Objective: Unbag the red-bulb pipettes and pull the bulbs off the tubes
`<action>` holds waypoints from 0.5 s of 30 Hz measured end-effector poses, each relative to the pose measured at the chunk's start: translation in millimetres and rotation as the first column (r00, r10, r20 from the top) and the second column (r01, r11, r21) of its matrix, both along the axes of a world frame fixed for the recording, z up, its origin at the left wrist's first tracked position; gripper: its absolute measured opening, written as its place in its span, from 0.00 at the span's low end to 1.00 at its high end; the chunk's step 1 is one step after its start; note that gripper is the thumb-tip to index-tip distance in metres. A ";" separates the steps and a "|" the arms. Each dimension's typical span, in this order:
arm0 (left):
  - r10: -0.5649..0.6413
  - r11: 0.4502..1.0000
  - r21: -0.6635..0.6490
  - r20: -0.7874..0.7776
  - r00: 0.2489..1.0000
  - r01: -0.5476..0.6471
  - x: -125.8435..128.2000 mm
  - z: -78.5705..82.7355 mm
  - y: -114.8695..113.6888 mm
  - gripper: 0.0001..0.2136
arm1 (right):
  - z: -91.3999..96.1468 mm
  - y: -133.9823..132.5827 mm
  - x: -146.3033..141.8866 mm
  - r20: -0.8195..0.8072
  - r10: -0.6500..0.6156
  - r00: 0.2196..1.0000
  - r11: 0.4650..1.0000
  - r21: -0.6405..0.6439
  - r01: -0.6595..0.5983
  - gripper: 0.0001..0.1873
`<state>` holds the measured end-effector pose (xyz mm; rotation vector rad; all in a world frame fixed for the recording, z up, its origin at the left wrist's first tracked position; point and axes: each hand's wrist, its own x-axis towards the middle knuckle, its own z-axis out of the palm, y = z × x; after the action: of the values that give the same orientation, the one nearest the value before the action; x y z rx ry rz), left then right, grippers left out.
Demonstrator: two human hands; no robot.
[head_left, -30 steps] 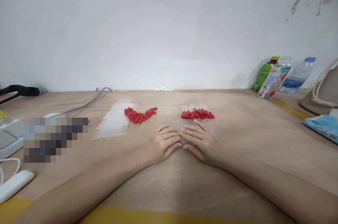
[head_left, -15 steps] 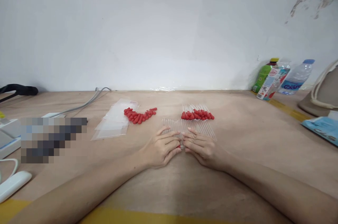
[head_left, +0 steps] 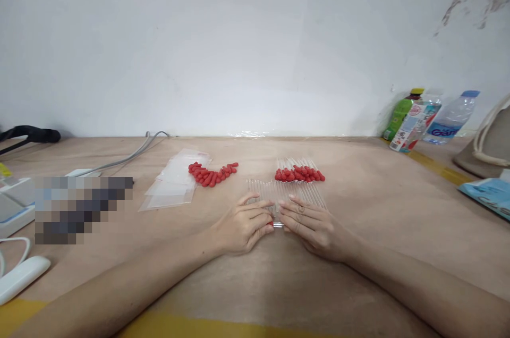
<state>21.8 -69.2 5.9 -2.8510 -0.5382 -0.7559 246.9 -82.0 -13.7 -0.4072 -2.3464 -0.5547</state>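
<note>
My left hand (head_left: 244, 221) and my right hand (head_left: 309, 224) rest on the table with their fingertips meeting. Between them they pinch a small red rubber cap (head_left: 271, 223) against the end of a clear glass tube (head_left: 278, 216). Just beyond the fingers lies a row of bare clear tubes (head_left: 285, 192). Behind that row sits a bunch of tubes fitted with red caps (head_left: 298, 173). A loose heap of red caps (head_left: 211, 174) lies to the left, next to a stack of clear plastic bags (head_left: 173, 185).
Bottles (head_left: 418, 115) stand by the wall at the right, with a beige bag (head_left: 488, 138) and a blue packet (head_left: 488, 194) near them. At the left are a grey cable (head_left: 123, 157), white devices (head_left: 18, 205) and a black handle (head_left: 30, 135).
Both hands have stayed together at the same spot, with only small shifts of the fingers around the cap and tube.
</note>
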 end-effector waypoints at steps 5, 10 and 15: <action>-0.025 1.000 0.009 0.012 1.000 0.025 1.4 0.9 -3.7 0.08 | 6.0 -6.0 3.1 0.032 0.014 0.999 1.000 0.002 -0.014 0.18; -0.036 0.999 -0.028 0.059 0.998 0.037 -4.9 -2.0 -3.8 0.08 | 6.1 -7.2 12.5 0.022 0.044 0.999 0.999 -0.023 -0.043 0.19; 0.189 0.980 -0.095 0.201 0.961 -0.173 -25.7 6.5 11.7 0.08 | -1.5 8.7 33.7 -0.283 -0.200 0.938 0.975 -0.153 0.161 0.16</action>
<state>-3.9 -57.4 12.4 -2.7554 -0.8614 -1.0270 280.5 -73.3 -15.2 -0.7210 -2.0709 -0.3968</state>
